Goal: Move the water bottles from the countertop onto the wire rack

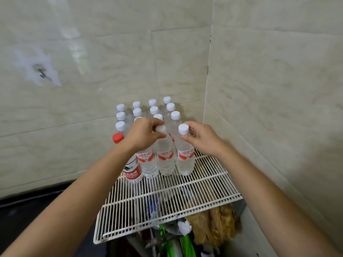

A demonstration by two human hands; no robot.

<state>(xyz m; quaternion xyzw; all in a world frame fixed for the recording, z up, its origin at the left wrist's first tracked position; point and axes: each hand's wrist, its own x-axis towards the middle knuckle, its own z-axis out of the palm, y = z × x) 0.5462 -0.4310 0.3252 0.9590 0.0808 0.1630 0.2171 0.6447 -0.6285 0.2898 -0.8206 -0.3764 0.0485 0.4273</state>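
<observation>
Each grip was closed on a bottle neck just under its cap, left hand (143, 135) and right hand (203, 139), so both bottles should settle upright on the wire rack (213, 184) before release.

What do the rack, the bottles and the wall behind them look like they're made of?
Wire rack: thin metal rods, seemingly white-coated; items below show through the gaps.
Bottles: clear glossy plastic, see-through, with opaque caps.
Wall: glossy beige marbled tile, probably ceramic; it has seams and glare.

Soft, even indoor light, a pale glare patch on the tiled wall (74, 43), slight blur, wide-angle bending at edges.
</observation>
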